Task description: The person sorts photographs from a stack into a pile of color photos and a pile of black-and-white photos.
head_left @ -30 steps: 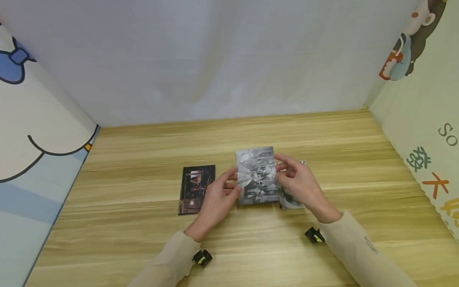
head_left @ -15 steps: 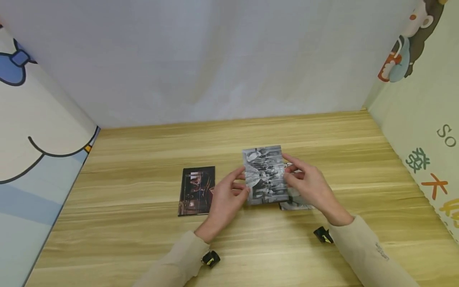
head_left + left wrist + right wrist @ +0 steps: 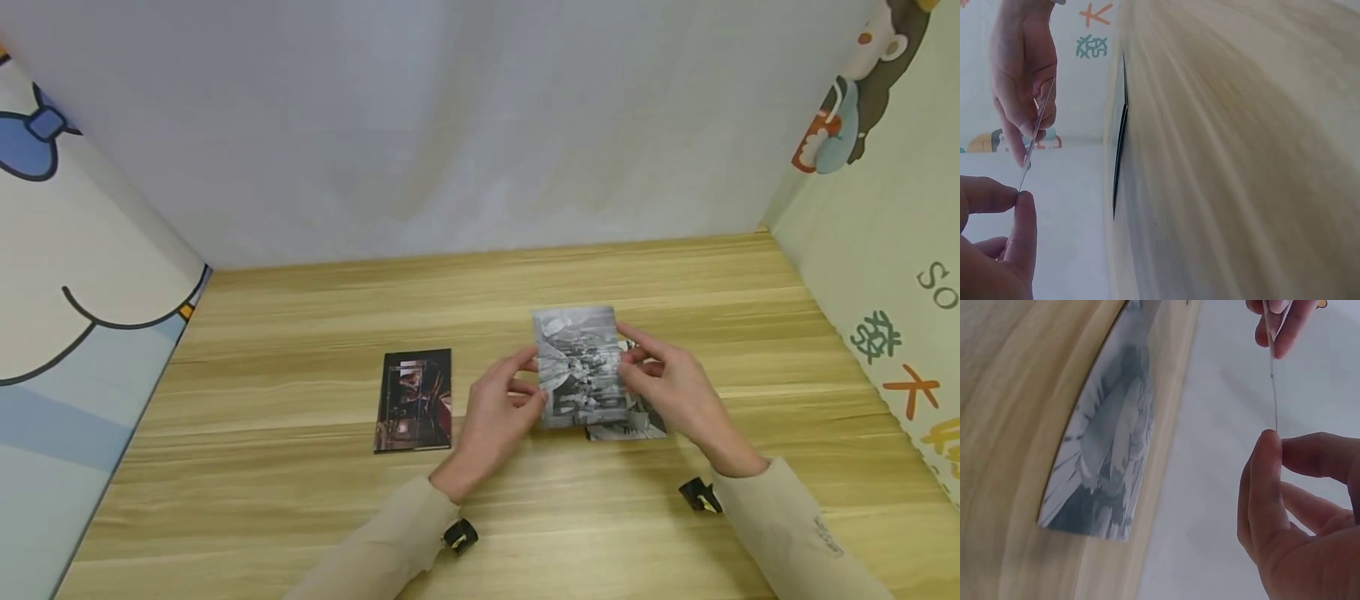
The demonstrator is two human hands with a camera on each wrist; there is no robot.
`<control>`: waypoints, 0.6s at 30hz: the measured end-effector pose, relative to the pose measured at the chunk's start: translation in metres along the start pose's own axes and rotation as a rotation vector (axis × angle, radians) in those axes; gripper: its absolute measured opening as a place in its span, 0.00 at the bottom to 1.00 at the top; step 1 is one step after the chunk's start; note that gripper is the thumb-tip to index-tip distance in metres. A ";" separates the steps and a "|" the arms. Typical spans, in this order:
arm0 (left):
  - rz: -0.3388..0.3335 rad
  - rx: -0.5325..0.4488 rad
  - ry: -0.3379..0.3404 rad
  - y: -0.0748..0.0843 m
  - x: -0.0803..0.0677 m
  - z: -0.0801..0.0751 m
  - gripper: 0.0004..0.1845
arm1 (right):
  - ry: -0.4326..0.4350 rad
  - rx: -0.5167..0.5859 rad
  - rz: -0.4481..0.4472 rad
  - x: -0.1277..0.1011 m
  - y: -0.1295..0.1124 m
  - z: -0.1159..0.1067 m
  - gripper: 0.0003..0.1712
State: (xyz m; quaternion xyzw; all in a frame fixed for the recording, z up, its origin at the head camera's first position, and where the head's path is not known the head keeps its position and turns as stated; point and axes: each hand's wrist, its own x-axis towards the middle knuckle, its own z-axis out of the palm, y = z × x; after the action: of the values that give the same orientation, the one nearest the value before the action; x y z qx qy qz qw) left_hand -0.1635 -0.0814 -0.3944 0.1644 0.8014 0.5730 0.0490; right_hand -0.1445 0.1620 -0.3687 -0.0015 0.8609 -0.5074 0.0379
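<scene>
Both hands hold up a black-and-white picture card (image 3: 581, 367) by its two side edges. My left hand (image 3: 501, 408) pinches its left edge between thumb and fingers. At the right edge, the thumb and fingers of my right hand (image 3: 675, 392) pinch it too. In the right wrist view the held card (image 3: 1274, 394) appears edge-on as a thin line. Below it a second black-and-white card (image 3: 626, 429) lies on the table, partly covered by the held card and right hand; more of this lying card (image 3: 1110, 444) shows in the right wrist view.
A dark colour picture card (image 3: 414, 400) lies on the wood-grain table (image 3: 300, 333), left of the left hand. A pale wall (image 3: 480, 125) stands behind, with cartoon-printed panels on both sides. Small black devices (image 3: 460, 536) sit at the wrists.
Both hands have carried the held card to the right, so it now overlaps the lying black-and-white card. The dark card at the left stays in place.
</scene>
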 end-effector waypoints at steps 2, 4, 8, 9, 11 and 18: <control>0.017 -0.008 -0.005 0.000 0.002 0.003 0.32 | 0.007 -0.005 0.012 -0.001 0.002 -0.002 0.34; 0.030 -0.004 -0.012 0.000 0.004 0.006 0.32 | 0.012 -0.012 0.024 -0.002 0.003 -0.005 0.34; 0.035 0.007 -0.030 0.002 0.008 0.012 0.33 | 0.019 -0.029 0.042 -0.003 0.007 -0.010 0.34; 0.032 0.008 -0.035 0.003 0.009 0.013 0.33 | 0.021 -0.037 0.042 -0.003 0.008 -0.011 0.34; 0.026 0.003 -0.047 0.003 0.011 0.017 0.33 | 0.023 -0.052 0.037 -0.004 0.010 -0.013 0.34; -0.001 0.007 -0.066 0.003 0.015 0.027 0.33 | 0.016 -0.062 0.016 -0.005 0.018 -0.020 0.33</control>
State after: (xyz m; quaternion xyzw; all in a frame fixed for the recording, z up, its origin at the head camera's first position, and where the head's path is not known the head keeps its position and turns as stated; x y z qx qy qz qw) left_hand -0.1700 -0.0511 -0.3993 0.1831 0.8015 0.5643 0.0752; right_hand -0.1404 0.1885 -0.3743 0.0082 0.8763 -0.4804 0.0348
